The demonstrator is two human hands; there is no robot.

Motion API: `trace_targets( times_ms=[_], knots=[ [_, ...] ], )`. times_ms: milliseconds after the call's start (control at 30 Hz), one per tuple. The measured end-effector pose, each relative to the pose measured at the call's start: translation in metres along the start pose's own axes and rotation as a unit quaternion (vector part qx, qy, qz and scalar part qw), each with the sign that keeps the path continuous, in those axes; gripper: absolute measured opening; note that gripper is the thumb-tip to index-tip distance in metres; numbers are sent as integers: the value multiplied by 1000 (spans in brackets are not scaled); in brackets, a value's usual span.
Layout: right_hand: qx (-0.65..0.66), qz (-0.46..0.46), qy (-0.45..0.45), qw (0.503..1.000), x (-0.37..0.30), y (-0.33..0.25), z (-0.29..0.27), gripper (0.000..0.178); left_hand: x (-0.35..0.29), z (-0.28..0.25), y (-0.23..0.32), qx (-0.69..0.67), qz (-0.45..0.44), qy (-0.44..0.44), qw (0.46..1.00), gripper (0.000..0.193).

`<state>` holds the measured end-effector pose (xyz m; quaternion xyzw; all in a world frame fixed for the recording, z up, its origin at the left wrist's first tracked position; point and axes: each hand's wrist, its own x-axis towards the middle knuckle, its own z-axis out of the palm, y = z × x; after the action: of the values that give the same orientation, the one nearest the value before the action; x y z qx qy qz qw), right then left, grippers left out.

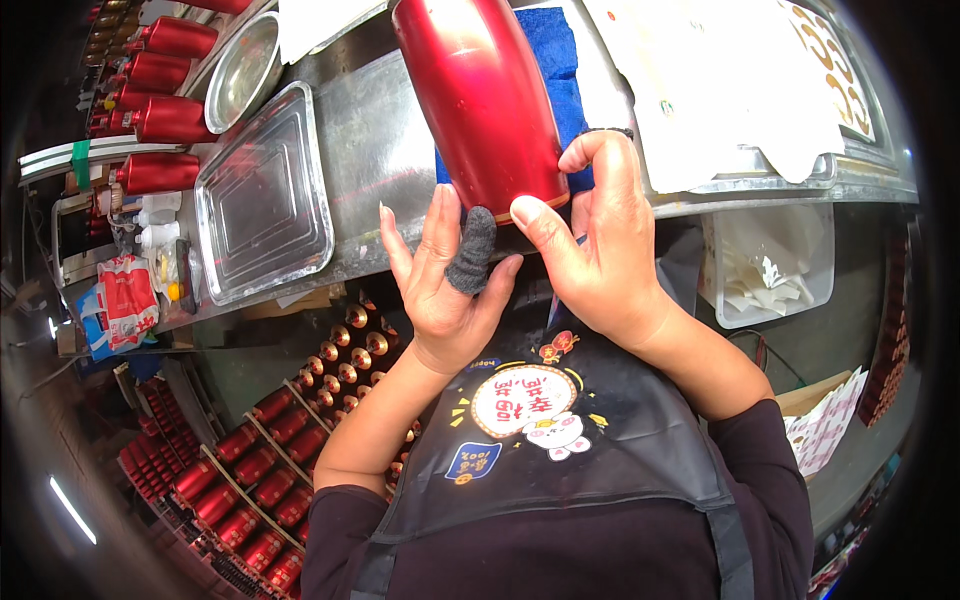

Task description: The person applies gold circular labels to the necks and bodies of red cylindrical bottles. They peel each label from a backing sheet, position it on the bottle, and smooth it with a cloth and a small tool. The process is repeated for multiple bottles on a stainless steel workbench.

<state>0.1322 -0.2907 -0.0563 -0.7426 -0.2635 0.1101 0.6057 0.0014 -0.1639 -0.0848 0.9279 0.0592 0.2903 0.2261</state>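
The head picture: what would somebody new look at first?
Probably the big shiny red bottle at the top middle, with the right hand at its near end. Next, the dark grey finger cover on the left hand, and the rows of red containers at the lower left.

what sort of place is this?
Likely a production workshop: many red bottles in rows, a metal workbench with a shallow tray, and another red bottle at the right hand.
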Motion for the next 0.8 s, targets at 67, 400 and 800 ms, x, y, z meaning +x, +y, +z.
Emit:
trace_targets(
  times_ms=[67, 400, 800],
  knots=[
    [6, 4, -9, 1000, 0, 0, -3, 39, 0, -1, 1, 9, 1, 0, 1000, 49],
    [-64, -33, 8, 997, -1, 0, 0, 50, -1, 0, 2, 31, 4, -6, 1000, 51],
    [20, -6, -6, 1000, 0, 0, -1, 33, 19, -15, 8, 76, 31, -26, 996, 41]
  ],
)
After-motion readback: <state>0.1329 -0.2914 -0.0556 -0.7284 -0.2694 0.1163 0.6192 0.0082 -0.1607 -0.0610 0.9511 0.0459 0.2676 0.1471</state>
